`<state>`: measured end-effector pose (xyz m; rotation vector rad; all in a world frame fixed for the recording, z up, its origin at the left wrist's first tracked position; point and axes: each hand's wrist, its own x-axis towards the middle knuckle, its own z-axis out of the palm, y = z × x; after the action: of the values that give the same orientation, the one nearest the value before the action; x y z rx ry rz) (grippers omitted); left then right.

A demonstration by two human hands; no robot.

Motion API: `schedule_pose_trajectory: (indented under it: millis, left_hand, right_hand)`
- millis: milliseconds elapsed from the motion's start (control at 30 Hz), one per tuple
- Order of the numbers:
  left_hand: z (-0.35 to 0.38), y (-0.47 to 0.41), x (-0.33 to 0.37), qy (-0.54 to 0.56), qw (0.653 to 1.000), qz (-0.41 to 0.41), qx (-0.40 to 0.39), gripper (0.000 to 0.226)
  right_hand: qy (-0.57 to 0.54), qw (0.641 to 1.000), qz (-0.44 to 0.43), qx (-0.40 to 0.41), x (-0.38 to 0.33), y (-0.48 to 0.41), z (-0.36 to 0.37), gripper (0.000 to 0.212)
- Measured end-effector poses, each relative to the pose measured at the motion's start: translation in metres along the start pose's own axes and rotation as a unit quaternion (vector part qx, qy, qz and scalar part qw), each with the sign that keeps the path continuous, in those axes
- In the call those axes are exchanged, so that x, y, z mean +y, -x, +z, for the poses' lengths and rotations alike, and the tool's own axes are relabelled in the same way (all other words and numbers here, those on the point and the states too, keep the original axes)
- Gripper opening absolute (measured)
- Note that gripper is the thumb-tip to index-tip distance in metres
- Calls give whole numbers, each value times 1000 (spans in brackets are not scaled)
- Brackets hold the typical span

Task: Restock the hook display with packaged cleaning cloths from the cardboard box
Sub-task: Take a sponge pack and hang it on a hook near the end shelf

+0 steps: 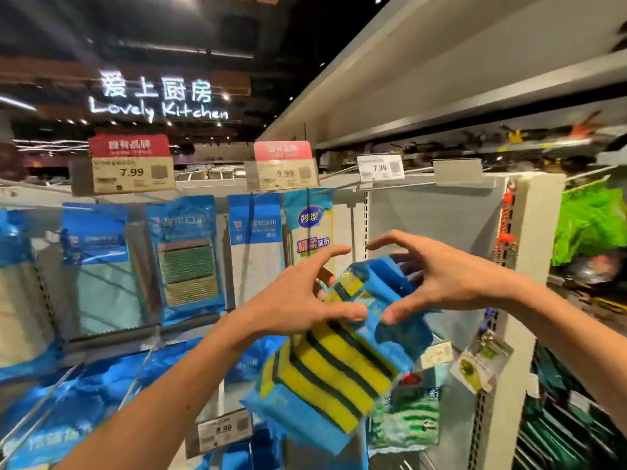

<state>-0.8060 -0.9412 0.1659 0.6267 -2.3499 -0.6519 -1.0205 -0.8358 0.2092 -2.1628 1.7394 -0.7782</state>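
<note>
Where blue hanging cloth packets (pixel 188 259) fill the left hooks | left hand (pixel 298 296): thumb and rear fingers pinch blue plastic pack of yellow-and-black striped cleaning cloths (pixel 336 368), forefinger straight | pack: mid-air, between both hands | right hand (pixel 451 276): thumb and curled fingers pinch pack's top | behind: bare grey back panel (pixel 434 218)

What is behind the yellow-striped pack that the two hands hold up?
Past the yellow-striped pack show a grey back panel, a green-striped pack and a price tag. Anything directly behind is covered by it, the left hand and the right hand.
</note>
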Motion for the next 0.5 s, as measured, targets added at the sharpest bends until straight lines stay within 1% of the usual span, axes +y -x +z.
schedule_pose_trajectory:
  millis: [67,133,200,233,333,400,433,500]
  left_hand:
    - [2,-3,-9,57,998,2,12,90]
    - [8,-6,-12,109,994,1,6,91]
    - [17,-11,-9,151,988,-2,-18,87]
    - [23,-16,-7,167,985,0,-32,84]
    - [36,-36,-7,214,975,-7,-65,77]
    - [43,-53,-10,206,975,7,-79,71]
    - [47,-62,-8,182,980,20,-74,67]
    - [56,-81,2,177,983,42,-28,53]
  right_hand:
    - [-94,994,0,47,22,12,-6,65]
    - [-142,983,4,115,42,23,-8,38]
    - [-173,970,17,170,58,28,-7,19]
    - [-185,963,20,193,63,29,-5,16]
    - [-261,930,16,259,74,23,-3,17]
    - [-300,904,21,303,81,15,-3,20]
    - [-316,893,26,319,86,10,-3,21]
    - [-338,878,45,336,96,0,-6,22]
